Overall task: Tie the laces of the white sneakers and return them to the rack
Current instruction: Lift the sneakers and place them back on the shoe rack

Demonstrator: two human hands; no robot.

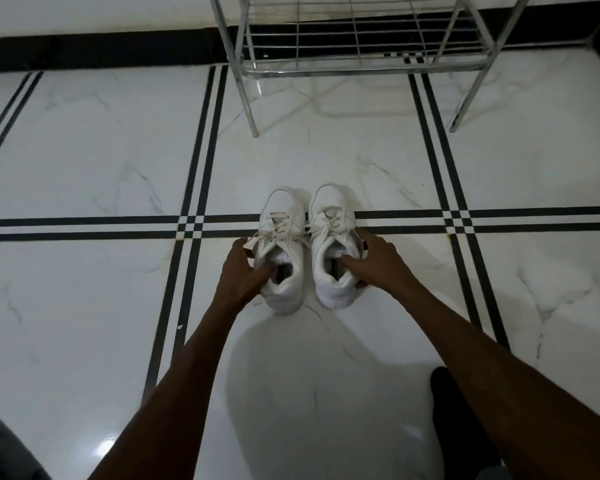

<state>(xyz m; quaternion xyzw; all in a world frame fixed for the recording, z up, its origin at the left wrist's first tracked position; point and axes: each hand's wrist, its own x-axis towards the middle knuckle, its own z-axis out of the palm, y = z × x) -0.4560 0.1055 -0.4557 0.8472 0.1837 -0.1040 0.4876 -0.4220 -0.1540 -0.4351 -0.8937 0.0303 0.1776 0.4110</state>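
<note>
Head view. I see two white sneakers side by side on the floor, toes pointing toward the rack, heels toward me. The left sneaker and the right sneaker almost touch along their inner sides and lie across the double dark stripe that runs left to right through the white marbled tiles. My left hand grips the left sneaker at its collar, thumb inside the opening, fingers wrapped round the outer side. My right hand grips the right sneaker the same way, thumb in the opening, fingers on the outer side. The laces on both shoes are threaded; I cannot tell whether they are knotted. The rack, a metal wire frame, stands well apart from the shoes at the far edge of the floor, against the dark skirting.
</note>
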